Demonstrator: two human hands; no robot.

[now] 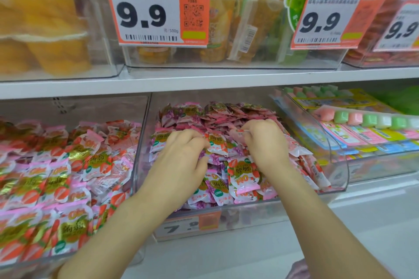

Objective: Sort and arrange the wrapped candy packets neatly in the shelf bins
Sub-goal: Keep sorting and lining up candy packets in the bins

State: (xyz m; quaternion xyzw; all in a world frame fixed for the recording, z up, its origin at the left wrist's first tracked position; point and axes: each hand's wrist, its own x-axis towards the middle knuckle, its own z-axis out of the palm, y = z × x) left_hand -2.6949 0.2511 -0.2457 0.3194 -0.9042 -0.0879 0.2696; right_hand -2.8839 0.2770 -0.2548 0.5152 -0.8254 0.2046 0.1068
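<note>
Both my hands are inside the middle clear bin (340, 165), which holds a heap of pink, purple and strawberry-printed candy packets (242, 179). My left hand (181, 154) lies knuckles-up on the pile with its fingers curled onto a strawberry packet (216, 144). My right hand (264, 140) pinches a pink packet (237, 133) between thumb and fingers, just right of the left hand. A neater row of purple and pink packets (215, 112) fills the back of the bin.
The clear bin (127, 258) to the left is full of strawberry packets (56, 176). The bin (385, 165) to the right holds strips of pink, green and white sweets. Above the shelf board (204, 82), jelly cups sit behind orange 9.9 price tags (156, 9).
</note>
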